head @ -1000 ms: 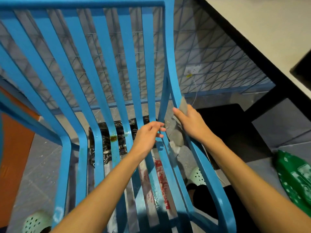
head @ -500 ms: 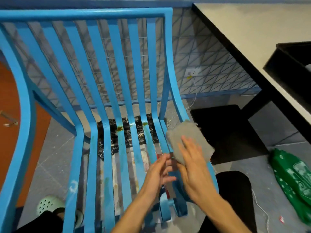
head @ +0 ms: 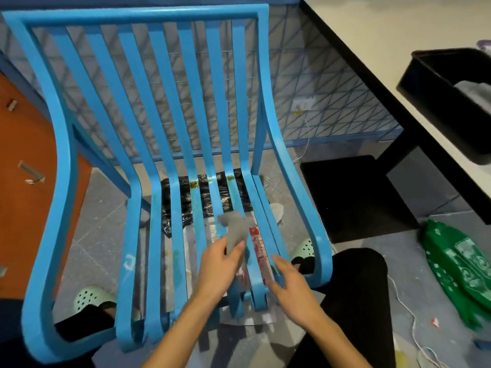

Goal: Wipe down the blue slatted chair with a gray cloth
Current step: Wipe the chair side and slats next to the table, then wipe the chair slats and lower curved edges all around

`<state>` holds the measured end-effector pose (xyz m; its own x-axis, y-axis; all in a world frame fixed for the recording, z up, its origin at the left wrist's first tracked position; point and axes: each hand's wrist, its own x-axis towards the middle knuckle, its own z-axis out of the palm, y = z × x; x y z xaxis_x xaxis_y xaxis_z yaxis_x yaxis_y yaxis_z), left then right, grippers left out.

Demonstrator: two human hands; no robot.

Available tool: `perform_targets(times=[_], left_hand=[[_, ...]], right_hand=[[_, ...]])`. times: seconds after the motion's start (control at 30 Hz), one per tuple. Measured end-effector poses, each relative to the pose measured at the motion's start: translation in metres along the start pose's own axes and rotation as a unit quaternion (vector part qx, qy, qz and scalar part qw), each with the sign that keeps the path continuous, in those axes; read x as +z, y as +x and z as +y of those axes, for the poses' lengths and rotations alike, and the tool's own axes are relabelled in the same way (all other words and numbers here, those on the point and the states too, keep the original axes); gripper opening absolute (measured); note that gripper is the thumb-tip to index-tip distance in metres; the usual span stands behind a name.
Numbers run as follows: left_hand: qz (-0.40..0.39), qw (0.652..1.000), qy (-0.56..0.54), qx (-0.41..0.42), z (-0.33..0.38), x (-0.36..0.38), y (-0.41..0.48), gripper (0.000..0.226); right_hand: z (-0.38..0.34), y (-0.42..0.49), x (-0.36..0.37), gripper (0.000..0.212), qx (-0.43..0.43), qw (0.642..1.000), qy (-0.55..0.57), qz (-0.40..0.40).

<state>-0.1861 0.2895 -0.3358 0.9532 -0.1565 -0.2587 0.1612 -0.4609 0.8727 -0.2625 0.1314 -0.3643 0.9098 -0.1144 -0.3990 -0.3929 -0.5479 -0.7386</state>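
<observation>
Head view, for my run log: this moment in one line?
left hand: holds gray cloth | right hand: open, empty | blue chair: seat stained

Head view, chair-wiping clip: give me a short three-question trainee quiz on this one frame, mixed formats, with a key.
1. True or false: the gray cloth is held by the right hand.
2. Multiple choice: where on the blue chair do the brownish stains sit? A) on the top rail B) where the seat slats bend up into the back C) on the left armrest
3. Fill in: the black bin stands on the ____ at the right.

Key
1. False: the left hand pinches it, and the right hand is open and empty beside the slats.
2. B
3. table
</observation>
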Motion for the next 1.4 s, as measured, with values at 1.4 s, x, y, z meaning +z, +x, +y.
perform_targets(times=[1.4], left_hand=[[0.031,0.992,0.117,-0.017,-0.093,-0.010,-0.009,0.050]], right_hand=[[0.043,0.089,0.045,0.074,0.061,0.944,-0.316,0.066]])
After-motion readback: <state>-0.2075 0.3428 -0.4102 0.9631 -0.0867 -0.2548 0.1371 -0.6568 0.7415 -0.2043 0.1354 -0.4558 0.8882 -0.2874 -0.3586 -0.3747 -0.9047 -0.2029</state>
